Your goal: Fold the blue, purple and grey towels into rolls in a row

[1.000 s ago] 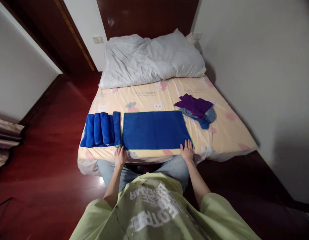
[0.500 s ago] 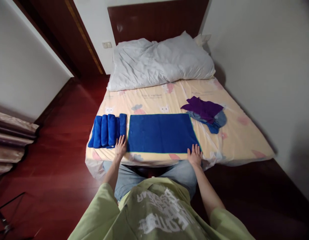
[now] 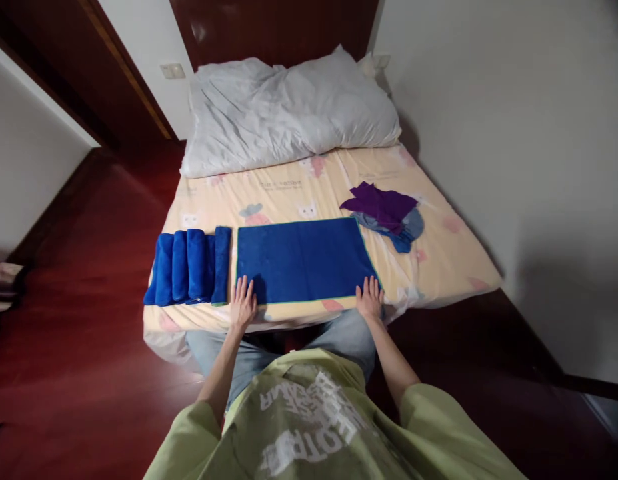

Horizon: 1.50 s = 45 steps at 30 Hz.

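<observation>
A blue towel with a thin green edge lies spread flat on the bed in front of me. My left hand rests on its near left corner, fingers stretched out and slightly apart. On the near right corner lies my right hand, also flat with its fingers spread. Left of the flat towel sit several rolled blue towels side by side. The rightmost rolled towel is a duller blue and stands close to my left hand.
A pile with a purple cloth over blue-grey cloths lies on the right of the bed. The patterned bedsheet runs back to a bunched white quilt. Walls and a dark headboard stand beyond.
My left hand has moved right, from beside the rolled towels onto the flat towel's near left corner. My right hand stays at the near right corner. The view has shifted to the right.
</observation>
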Tool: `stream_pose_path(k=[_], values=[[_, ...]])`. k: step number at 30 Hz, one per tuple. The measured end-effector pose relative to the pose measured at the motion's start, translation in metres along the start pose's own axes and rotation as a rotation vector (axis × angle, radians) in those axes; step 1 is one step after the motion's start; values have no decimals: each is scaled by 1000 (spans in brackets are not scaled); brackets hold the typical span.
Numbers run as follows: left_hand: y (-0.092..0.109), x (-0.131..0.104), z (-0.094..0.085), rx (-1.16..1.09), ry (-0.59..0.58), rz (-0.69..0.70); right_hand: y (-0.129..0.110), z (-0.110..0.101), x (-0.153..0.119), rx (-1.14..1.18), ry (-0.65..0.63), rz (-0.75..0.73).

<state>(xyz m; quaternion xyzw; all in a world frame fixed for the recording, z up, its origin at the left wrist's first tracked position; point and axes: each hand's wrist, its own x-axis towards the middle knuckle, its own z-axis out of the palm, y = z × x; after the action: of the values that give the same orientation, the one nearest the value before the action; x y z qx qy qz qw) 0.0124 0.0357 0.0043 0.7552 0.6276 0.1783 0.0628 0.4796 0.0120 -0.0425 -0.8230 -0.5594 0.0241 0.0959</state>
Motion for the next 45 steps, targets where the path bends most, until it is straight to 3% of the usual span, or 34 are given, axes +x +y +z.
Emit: stream_pose_path(k=[3,7,13,17,21,24,26,28,32,36,41,45], values=[[20,-11,21,-33,13,-53,0,-1,2,1,-21,3],[23,-21,37,-22,85,-180,-2,0,2,5,3,3],[27,-23,31,-64,101,-233,-6,-4,-1,25,13,12],[53,-43,21,-325,76,-327,-11,-32,15,41,-37,36],[108,-74,23,-843,-219,-488,-33,-74,75,107,-42,-39],[153,-78,34,-1250,-427,-683,-69,-94,140,265,-137,-333],[175,-68,40,-1444,-465,-851,-101,-99,182,327,-223,-473],[190,-51,44,-1583,-423,-994,-135,-100,217,367,-313,-546],[204,-19,45,-1775,-288,-1221,-196,-87,268,380,-449,-577],[211,-3,52,-1765,-234,-1346,-238,-55,298,306,-494,-546],[221,-1,64,-1569,-206,-1453,-263,-9,315,193,-528,-551],[227,2,70,-1543,-159,-1480,-269,16,321,207,-469,-573]])
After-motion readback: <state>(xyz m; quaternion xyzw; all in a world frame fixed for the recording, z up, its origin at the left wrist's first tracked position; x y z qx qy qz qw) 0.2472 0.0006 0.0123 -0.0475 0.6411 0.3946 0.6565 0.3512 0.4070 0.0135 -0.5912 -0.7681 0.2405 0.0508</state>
